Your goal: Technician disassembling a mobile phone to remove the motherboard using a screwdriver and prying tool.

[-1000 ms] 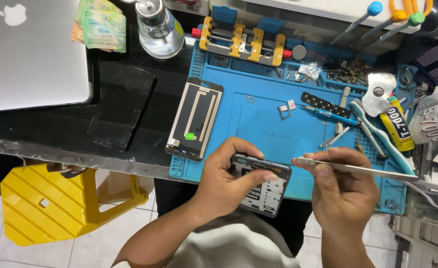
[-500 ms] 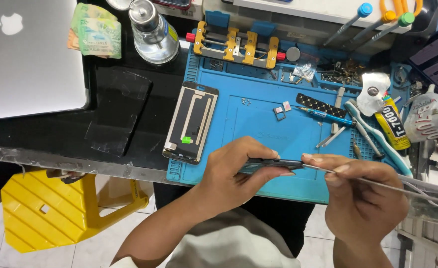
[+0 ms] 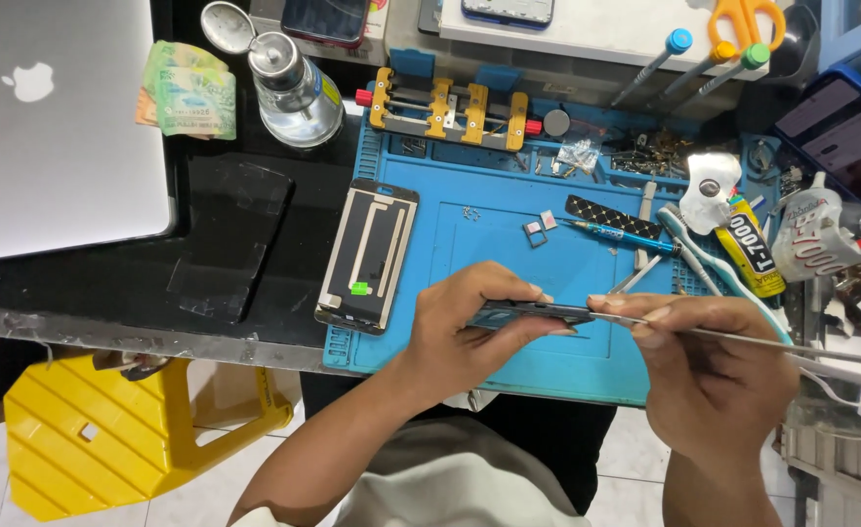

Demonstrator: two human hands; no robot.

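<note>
Your bench: black worktop [image 3: 108, 293], blue repair mat [image 3: 509, 215] covering right part. On worktop you have closed silver laptop [image 3: 55, 117], folded banknotes [image 3: 186, 98], glass dispenser bottle [image 3: 294, 88], dark glass panel [image 3: 230, 234]. Phone frame [image 3: 367, 256] straddles mat's left edge.

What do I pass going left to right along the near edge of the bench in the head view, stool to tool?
Yellow stool → screen panel on the blue mat → left hand → phone, held edge-on → right hand → thin metal tool.
</note>
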